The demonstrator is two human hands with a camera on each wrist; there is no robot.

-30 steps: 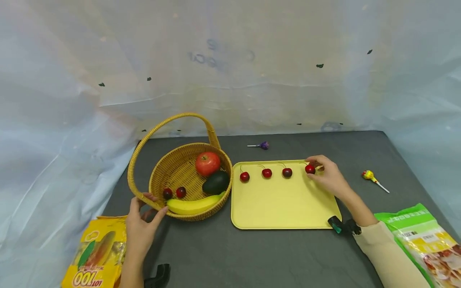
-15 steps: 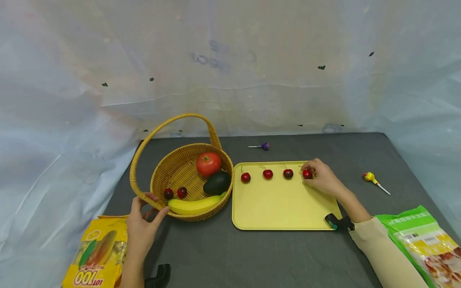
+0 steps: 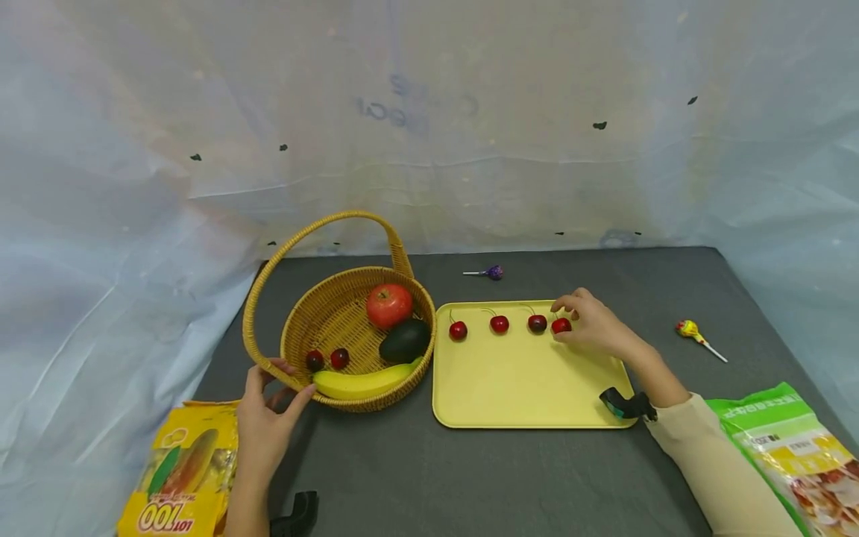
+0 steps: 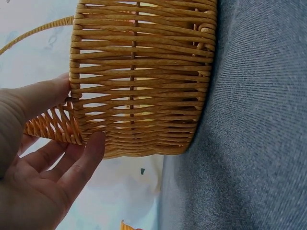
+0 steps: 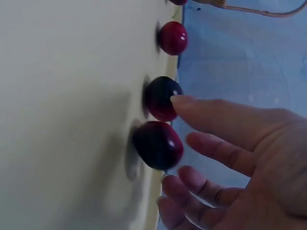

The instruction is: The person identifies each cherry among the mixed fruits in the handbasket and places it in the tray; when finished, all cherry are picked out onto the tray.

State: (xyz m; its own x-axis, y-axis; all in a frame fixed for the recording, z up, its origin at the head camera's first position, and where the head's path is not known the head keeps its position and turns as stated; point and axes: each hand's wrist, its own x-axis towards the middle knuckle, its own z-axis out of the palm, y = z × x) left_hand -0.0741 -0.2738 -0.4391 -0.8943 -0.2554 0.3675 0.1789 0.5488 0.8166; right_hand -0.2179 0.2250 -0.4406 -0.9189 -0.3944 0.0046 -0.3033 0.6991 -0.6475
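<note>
My left hand [image 3: 264, 425] holds the near left rim of a yellow wicker basket [image 3: 315, 321] by the handle's base; the left wrist view has its thumb and fingers on the weave [image 4: 139, 86]. Inside are a red apple [image 3: 389, 306], an avocado [image 3: 405, 341], a banana [image 3: 365, 382] and two cherries [image 3: 339, 358]. Over a yellow tray [image 3: 523, 388], my right hand [image 3: 597, 326] is spread around the rightmost cherry [image 3: 561, 325]. In the right wrist view its fingers stand apart from that cherry [image 5: 158, 145], which sits close beside a dark cherry [image 5: 163, 98].
Two more cherries [image 3: 499, 324] continue the row to the left along the tray's far side. A purple lollipop [image 3: 493, 272] lies behind the tray, a yellow one [image 3: 698, 337] to its right. A yellow bag [image 3: 181, 470] and a green bag [image 3: 792, 447] flank the dark table.
The right hand has brought the rightmost cherry leftward, close to its neighbour on the tray, and its fingers have spread off it. The left hand and basket have stayed put.
</note>
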